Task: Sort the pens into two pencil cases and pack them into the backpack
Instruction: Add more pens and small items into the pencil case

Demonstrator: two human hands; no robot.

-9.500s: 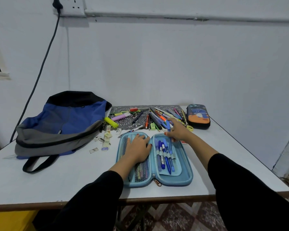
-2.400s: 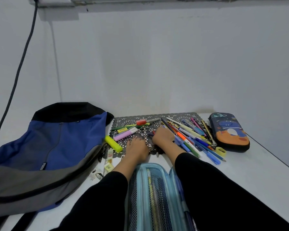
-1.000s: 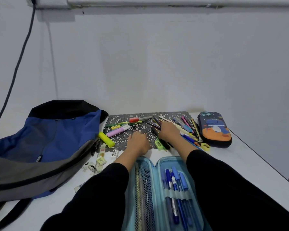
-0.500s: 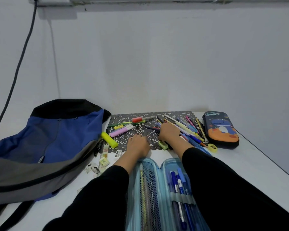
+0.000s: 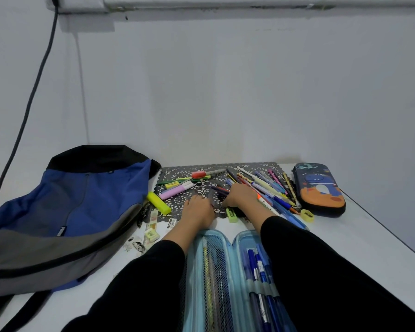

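**Hands at the far edge**

Left hand point(image 5: 198, 209) lies flat on the mat point(image 5: 177, 202); right hand point(image 5: 240, 196) curls into the pens point(image 5: 268, 188), grip impossible to tell; open pencil case point(image 5: 216, 283) at the table's point(image 5: 345, 236) near edge; closed pencil case point(image 5: 319, 190) far right; backpack point(image 5: 82, 202) left.

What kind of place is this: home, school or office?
Probably a study corner in a plain room, home or school unclear: a white table against a bare wall, a backpack, loose pens, an open pencil case.
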